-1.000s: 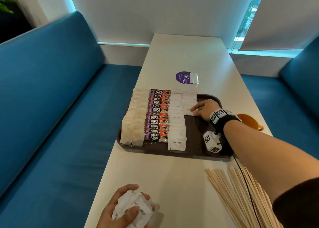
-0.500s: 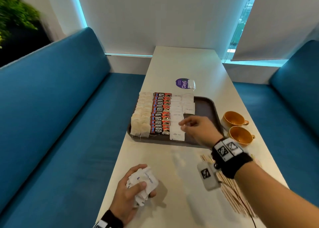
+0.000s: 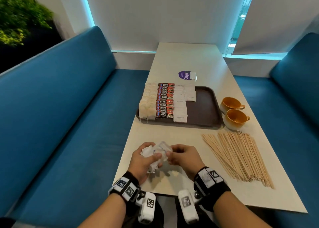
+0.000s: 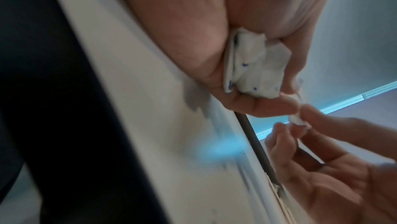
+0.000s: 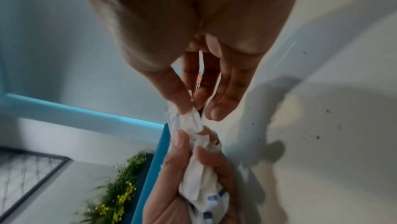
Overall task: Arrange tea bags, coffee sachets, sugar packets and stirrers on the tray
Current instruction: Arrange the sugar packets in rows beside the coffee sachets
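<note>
Left hand point(image 3: 144, 160): fingers curled round a bundle of sugar packets point(image 3: 156, 152), low over the table point(image 3: 172, 181).
Right hand point(image 3: 183, 157): thumb and forefinger pinch one packet at the bundle's edge.
Tray point(image 3: 203, 110): well ahead of both hands, rows of packets on its left half.
Stirrers point(image 3: 240, 157): just right of the right hand.

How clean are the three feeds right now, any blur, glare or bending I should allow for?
Head view: sharp at the tray and stirrers, the plant smeared, table edges bowed by the wide lens. Left wrist view: dim and soft, a blue glare patch on the table. Right wrist view: sugar packets fairly clear, background stretched, hand shadows on the table.
</note>
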`<move>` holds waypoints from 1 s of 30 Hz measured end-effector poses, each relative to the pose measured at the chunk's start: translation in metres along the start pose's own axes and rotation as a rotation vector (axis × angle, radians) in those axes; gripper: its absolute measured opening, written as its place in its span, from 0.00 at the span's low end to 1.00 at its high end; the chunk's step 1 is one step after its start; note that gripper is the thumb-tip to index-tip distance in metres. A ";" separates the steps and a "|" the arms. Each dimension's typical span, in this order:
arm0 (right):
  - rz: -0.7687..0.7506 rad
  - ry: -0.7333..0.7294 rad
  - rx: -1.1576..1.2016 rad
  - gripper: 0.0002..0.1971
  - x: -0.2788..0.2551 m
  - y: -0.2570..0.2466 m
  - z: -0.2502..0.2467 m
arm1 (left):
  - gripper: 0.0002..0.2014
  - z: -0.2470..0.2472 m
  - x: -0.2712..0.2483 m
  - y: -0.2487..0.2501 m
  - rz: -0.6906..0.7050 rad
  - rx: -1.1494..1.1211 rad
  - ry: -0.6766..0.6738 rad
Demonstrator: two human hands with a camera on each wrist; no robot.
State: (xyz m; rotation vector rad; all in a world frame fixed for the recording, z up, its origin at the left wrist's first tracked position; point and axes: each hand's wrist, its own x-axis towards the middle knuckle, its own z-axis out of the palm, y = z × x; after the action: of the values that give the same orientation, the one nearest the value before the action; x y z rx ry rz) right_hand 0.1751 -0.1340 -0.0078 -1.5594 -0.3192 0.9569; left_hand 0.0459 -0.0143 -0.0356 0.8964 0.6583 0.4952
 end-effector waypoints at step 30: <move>-0.135 0.002 -0.068 0.22 -0.016 0.011 -0.008 | 0.07 -0.002 0.004 -0.006 0.059 0.026 0.028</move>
State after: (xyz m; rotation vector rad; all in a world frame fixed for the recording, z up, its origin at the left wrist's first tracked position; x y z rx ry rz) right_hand 0.1678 -0.1533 -0.0117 -1.5798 -0.4537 0.8471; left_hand 0.0479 -0.0139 -0.0425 0.9364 0.6666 0.5539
